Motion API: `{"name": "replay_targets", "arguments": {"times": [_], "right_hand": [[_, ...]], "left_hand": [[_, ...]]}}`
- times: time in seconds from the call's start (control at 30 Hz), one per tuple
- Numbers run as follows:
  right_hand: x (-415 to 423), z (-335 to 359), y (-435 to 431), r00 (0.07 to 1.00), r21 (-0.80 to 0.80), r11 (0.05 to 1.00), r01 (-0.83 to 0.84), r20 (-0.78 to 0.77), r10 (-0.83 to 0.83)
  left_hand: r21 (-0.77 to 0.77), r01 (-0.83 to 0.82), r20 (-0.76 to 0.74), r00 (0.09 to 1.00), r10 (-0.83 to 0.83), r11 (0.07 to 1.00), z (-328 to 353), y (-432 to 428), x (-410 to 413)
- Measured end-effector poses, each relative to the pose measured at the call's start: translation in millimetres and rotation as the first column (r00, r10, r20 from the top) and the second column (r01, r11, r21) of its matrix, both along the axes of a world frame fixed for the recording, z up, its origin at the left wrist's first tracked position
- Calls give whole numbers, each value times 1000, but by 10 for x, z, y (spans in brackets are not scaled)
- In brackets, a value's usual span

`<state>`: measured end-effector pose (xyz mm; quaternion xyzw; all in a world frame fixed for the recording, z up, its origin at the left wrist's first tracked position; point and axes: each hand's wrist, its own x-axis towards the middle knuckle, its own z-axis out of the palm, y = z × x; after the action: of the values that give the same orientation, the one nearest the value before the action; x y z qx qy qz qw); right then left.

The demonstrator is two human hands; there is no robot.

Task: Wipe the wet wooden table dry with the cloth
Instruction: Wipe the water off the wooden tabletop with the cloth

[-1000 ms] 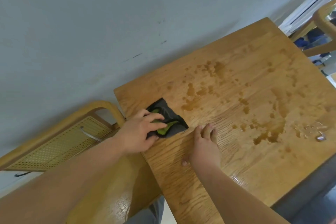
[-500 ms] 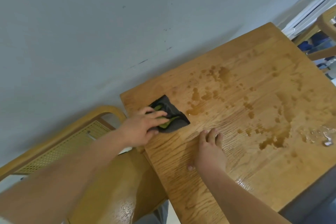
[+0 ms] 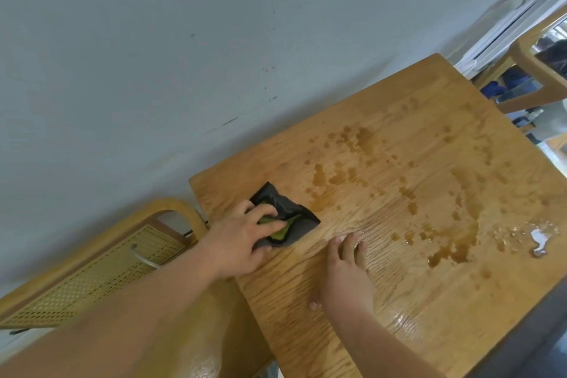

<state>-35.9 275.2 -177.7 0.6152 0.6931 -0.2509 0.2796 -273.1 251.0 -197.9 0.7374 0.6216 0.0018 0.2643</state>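
Cloth (image 3: pixel 296 219) lies near the table's (image 3: pixel 399 316) left corner, under your left hand (image 3: pixel 239 239), whose spread fingers press it down. Your right hand (image 3: pixel 348 276) rests flat on the table just beside it, fingers straight.

The left hand (image 3: pixel 242 236) nudges the cloth (image 3: pixel 296 215) slightly along the surface (image 3: pixel 306 316), and its corner now reaches the nearest wet patch (image 3: pixel 316 205).
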Motion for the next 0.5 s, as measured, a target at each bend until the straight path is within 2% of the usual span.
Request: {"name": "replay_targets", "arguments": {"times": [0.03, 0.1, 0.17, 0.2, 0.3, 0.4, 0.47, 0.5], "right_hand": [[2, 1, 9, 1000, -3, 1000, 2, -4, -2], [16, 8, 17, 1000, -9, 1000, -4, -2, 4], [16, 21, 5, 1000, -15, 1000, -18, 10, 18], [9, 36, 2, 1000, -17, 1000, -25, 19, 25], [-7, 60, -7, 998, -23, 999, -40, 38, 41], [-16, 66, 4, 999, -7, 999, -35, 21, 35], [-14, 74, 7, 999, -18, 999, -38, 11, 39], [-6, 76, 2, 999, -23, 999, -38, 3, 38]], "left_hand": [[6, -18, -27, 999, 19, 1000, -16, 114, -98], [-6, -226, -45, 973, 225, 974, -16, 317, -143], [-11, -447, -51, 893, 446, 894, 1, 387, 7], [-15, -488, -94, 870, 485, 873, 19, 366, 142], [-12, -392, -191, 904, 383, 920, 60, 83, 555], [-80, -125, -104, 988, 117, 989, 57, -109, 471], [-202, -26, 3, 1000, 27, 979, 56, 90, 127], [-238, 0, 8, 1000, 2, 971, 74, 231, -2]]}}
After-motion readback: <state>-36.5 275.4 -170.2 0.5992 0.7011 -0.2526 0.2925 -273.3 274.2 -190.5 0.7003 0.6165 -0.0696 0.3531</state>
